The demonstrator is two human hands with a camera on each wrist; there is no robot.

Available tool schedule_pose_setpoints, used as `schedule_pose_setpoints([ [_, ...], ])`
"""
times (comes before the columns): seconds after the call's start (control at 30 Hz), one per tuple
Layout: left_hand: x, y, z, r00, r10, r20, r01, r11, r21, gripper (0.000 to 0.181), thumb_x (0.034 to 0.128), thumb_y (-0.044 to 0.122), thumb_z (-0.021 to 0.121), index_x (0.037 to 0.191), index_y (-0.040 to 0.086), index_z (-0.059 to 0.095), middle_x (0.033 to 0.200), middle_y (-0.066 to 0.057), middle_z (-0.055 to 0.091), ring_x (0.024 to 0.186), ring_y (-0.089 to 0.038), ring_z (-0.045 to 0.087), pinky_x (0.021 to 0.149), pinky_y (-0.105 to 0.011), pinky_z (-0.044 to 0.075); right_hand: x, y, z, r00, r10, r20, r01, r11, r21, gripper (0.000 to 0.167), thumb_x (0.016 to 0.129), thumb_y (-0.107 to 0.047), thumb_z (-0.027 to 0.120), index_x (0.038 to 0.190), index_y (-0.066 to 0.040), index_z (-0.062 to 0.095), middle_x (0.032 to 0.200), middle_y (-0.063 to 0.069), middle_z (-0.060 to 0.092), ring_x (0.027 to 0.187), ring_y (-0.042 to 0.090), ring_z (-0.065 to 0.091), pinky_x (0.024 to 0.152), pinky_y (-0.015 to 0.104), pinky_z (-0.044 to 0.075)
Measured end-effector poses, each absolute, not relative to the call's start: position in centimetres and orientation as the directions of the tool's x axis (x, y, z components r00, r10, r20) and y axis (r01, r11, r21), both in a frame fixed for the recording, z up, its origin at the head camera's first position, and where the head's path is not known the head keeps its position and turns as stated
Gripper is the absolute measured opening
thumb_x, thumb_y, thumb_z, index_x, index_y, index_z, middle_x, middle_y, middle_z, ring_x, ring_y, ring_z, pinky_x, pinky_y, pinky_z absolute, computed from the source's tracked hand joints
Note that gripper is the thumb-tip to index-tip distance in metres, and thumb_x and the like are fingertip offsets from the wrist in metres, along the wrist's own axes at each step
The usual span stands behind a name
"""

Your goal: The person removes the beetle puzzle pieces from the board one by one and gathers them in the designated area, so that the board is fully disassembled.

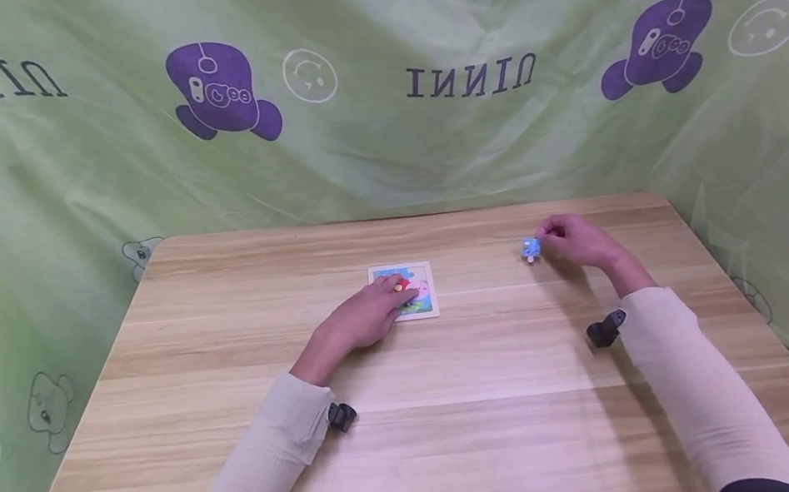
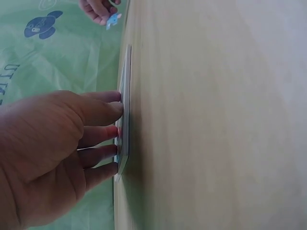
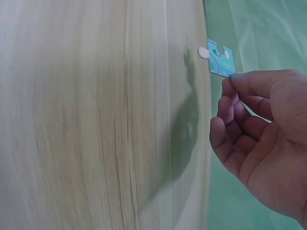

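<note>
A small square picture puzzle [image 1: 427,303] with a pale wooden frame lies on the table, its picture partly covered by my left hand [image 1: 373,308]. In the left wrist view the fingertips of the left hand [image 2: 53,148] rest on the face of the puzzle board [image 2: 126,96], fingers fairly straight. Off to the right, my right hand [image 1: 576,241] holds a blue jigsaw piece [image 1: 530,249] above the table. Thumb and forefinger of the right hand [image 3: 273,129] pinch the blue piece [image 3: 221,58] by one corner; a pale pink tab sticks out from its side.
A light wood-grain table [image 1: 467,437] extends under both arms. Green printed cloth [image 1: 382,155] hangs behind it and along its sides. Small black cameras [image 1: 341,416] sit at both wrists.
</note>
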State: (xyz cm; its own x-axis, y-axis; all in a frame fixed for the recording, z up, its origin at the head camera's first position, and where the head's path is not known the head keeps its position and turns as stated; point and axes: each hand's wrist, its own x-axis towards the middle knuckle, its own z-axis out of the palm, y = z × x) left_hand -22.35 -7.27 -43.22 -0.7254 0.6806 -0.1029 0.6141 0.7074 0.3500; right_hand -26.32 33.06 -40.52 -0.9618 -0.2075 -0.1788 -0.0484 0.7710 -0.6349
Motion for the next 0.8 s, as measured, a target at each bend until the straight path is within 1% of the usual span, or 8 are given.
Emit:
schedule_pose_setpoints([
  [0.07, -22.3, -7.3, -43.2, -0.731, 0.676, -0.092, 0.611, 0.709, 0.353, 0.045, 0.1067, 0.011, 0.054, 0.151, 0.013, 0.054, 0.16, -0.014, 0.04, 0.149, -0.032, 0.032, 0.121, -0.045, 0.028, -26.3, 33.7, -40.4, -0.96, -0.2, -0.194, -0.033, 0.772, -0.635, 0.032, 0.107, -0.02, 0.052, 0.126, 0.006, 0.058, 0.118, 0.024, 0.058, 0.106, 0.037, 0.053, 0.093, 0.051, 0.046],
  [0.17, -22.3, -7.2, -43.4, -0.739, 0.669, -0.077, 0.608, 0.712, 0.353, 0.043, 0.1059, 0.011, 0.056, 0.149, 0.012, 0.057, 0.158, -0.012, 0.043, 0.149, -0.031, 0.034, 0.12, -0.045, 0.029, -26.2, 34.7, -40.2, -0.959, -0.194, -0.206, -0.022, 0.777, -0.63, 0.033, 0.107, -0.019, 0.051, 0.126, 0.007, 0.057, 0.119, 0.026, 0.057, 0.108, 0.038, 0.052, 0.093, 0.051, 0.045],
  [0.37, -22.1, -7.1, -43.4, -0.735, 0.678, -0.037, 0.63, 0.702, 0.332, 0.039, 0.1041, 0.009, 0.059, 0.143, 0.01, 0.063, 0.154, -0.012, 0.049, 0.146, -0.031, 0.039, 0.119, -0.044, 0.032, -26.2, 36.4, -40.1, -0.958, -0.185, -0.218, -0.015, 0.795, -0.607, 0.033, 0.108, -0.019, 0.05, 0.125, 0.008, 0.057, 0.114, 0.024, 0.059, 0.102, 0.035, 0.053, 0.087, 0.045, 0.047],
  [0.6, -21.8, -6.7, -43.2, -0.735, 0.676, -0.046, 0.646, 0.72, 0.254, 0.037, 0.1063, 0.009, 0.053, 0.14, 0.013, 0.066, 0.154, -0.008, 0.05, 0.143, -0.027, 0.044, 0.115, -0.043, 0.038, -26.2, 37.6, -40.0, -0.951, -0.178, -0.254, 0.015, 0.792, -0.611, 0.03, 0.109, -0.016, 0.048, 0.125, 0.009, 0.055, 0.111, 0.022, 0.059, 0.101, 0.034, 0.053, 0.083, 0.042, 0.047],
  [0.8, -21.7, -6.4, -43.2, -0.73, 0.684, -0.005, 0.666, 0.712, 0.22, 0.033, 0.1028, 0.004, 0.056, 0.131, 0.011, 0.072, 0.146, -0.007, 0.059, 0.136, -0.025, 0.053, 0.11, -0.04, 0.044, -26.4, 37.9, -40.1, -0.948, -0.169, -0.271, 0.035, 0.788, -0.614, 0.025, 0.11, -0.015, 0.048, 0.119, 0.006, 0.057, 0.104, 0.019, 0.06, 0.096, 0.031, 0.052, 0.08, 0.038, 0.046],
])
